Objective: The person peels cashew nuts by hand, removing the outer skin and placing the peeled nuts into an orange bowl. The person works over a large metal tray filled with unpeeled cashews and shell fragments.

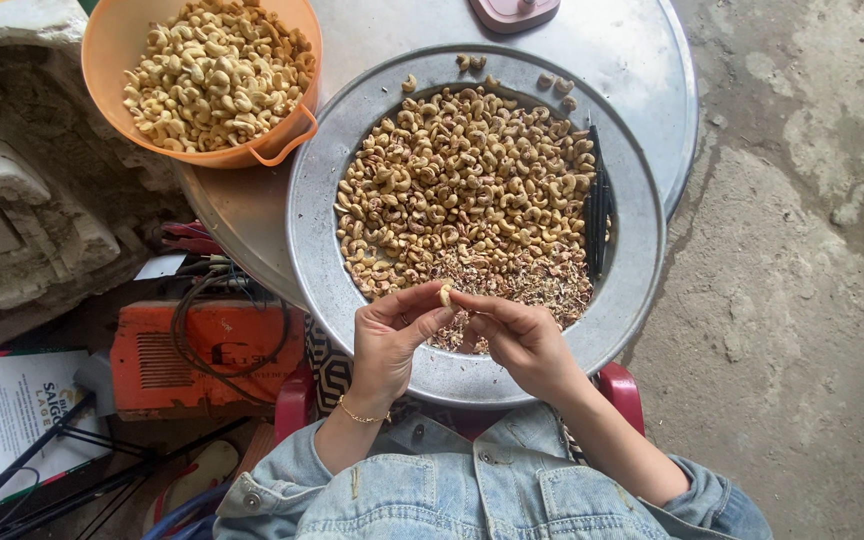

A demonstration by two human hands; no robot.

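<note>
1. Both hands meet over the near rim of the round metal tray [324, 250], with a single cashew kernel [444, 295] between them; the left hand [389, 340] has thumb and forefinger pinched together on it, and the right hand [517, 335] has its fingertips closed against the same nut from the other side
2. The kernel looks tiny, light and dry, hard on the surface yet brittle, so I would judge it snaps at the curve if squeezed hard; a thin papery skin seems to cling to such nuts, and that would flake off under a nail
3. The best hold appears to be across the two flat faces near one end, leaving the rest bare for the other hand to work
4. The heap of brown-skinned cashews [462, 180] fills the tray's middle, with flaky skin scraps [527, 285] piled nearest the hands and a dark slim tool [597, 205] lying at the right of the heap
5. An orange plastic bowl [292, 125] of pale cashews sits up left on the round metal tabletop [632, 60], touching the tray's rim
6. The tray overhangs the tabletop toward the person's lap, so leaning on that near edge could tip it
7. Open room lies to the right over bare concrete floor [802, 300]; the left is crowded with an orange machine [207, 355] and cables
</note>
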